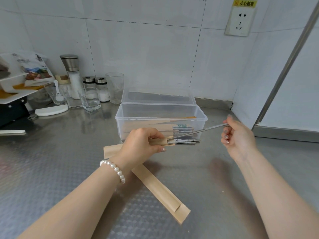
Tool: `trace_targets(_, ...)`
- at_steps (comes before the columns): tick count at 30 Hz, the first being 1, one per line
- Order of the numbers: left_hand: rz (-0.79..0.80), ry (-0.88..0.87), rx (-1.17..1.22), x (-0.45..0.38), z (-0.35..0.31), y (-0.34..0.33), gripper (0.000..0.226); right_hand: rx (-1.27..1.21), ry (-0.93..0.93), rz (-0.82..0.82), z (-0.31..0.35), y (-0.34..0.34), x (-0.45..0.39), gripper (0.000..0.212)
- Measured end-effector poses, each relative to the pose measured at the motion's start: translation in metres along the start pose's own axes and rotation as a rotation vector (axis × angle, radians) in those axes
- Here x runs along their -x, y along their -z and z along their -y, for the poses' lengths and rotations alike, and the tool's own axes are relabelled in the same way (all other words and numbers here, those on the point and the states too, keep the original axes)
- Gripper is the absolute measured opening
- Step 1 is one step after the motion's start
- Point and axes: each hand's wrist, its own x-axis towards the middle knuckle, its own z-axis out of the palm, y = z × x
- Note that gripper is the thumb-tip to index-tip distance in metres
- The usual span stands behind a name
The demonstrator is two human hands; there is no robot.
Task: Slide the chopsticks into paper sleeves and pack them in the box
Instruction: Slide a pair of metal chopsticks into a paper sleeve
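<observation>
Two hands worked at frame centre. My left hand (143, 142) gripped the mouth of a brown paper sleeve (159, 141), fingers curled round it. My right hand (237, 135), at centre right, pinched the far end of a metal chopstick (198, 131) between thumb and fingertips — its tip sat at the sleeve opening, the shaft slanting up to the right. Further chopsticks (185, 141) lay on the steel counter (51, 169), just in front of the clear plastic box (161, 120). The box stood open at centre, with sleeved sets inside. One spare sleeve (158, 188) lay flat at lower centre — another (112, 150) showed from under my left wrist.
</observation>
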Motion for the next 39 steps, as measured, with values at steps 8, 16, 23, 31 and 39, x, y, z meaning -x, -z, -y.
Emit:
trace_targets(8,-0.022,0.007,0.021,0.001,-0.001,0.0,0.022,0.369,-0.081,0.326,-0.011,-0.013,0.015,0.014)
trace_targets(16,-0.012,0.001,0.009,0.001,-0.004,0.0,0.023,0.463,-0.084,0.419,-0.018,-0.021,0.025,0.013)
trace_targets(23,-0.008,-0.018,0.014,0.002,-0.003,-0.001,0.022,0.474,-0.092,0.449,-0.02,-0.026,0.03,0.014)
trace_targets(31,-0.002,-0.02,-0.009,0.002,-0.003,-0.002,0.022,0.486,-0.107,0.479,-0.023,-0.029,0.035,0.01)
trace_targets(39,-0.024,-0.007,0.004,0.003,-0.006,0.006,0.023,0.355,-0.137,0.46,-0.019,-0.031,0.035,0.013)
